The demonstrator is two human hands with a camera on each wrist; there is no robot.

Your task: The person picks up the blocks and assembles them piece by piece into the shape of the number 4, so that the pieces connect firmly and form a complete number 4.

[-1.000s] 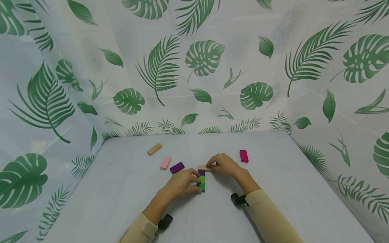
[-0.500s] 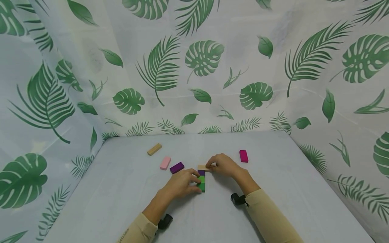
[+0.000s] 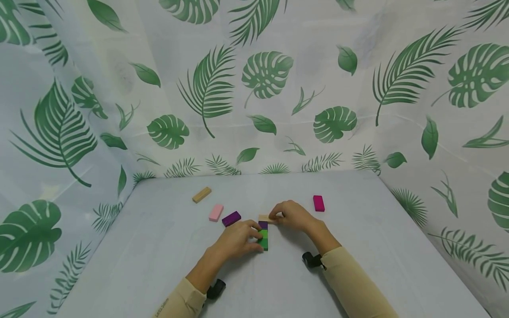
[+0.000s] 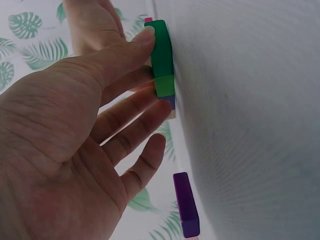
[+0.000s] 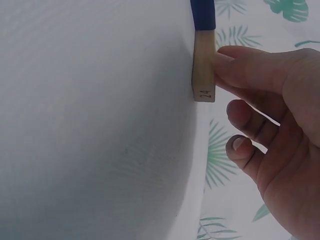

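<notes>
A short row of blocks runs away from me: a dark green block [image 3: 263, 244], a light green block [image 3: 264, 234] and a purple block [image 3: 263, 225]. A plain wooden block [image 3: 264, 217] lies crosswise at the far end, extending right; "24" shows on its end in the right wrist view. My left hand [image 3: 237, 239] rests along the row's left side, thumb on the dark green block [image 4: 161, 50], with loosely spread fingers near the light green and purple ones. My right hand [image 3: 293, 215] pinches the right part of the wooden block [image 5: 204, 65]; its index fingertip is partly hidden.
Apart from the row lie a second purple block [image 3: 231, 219], a pink block [image 3: 216, 213], another wooden block [image 3: 202, 194] and a magenta block [image 3: 319, 203] to the right. Leaf-patterned cloth [image 3: 278, 132] stands behind the white table [image 3: 159, 247].
</notes>
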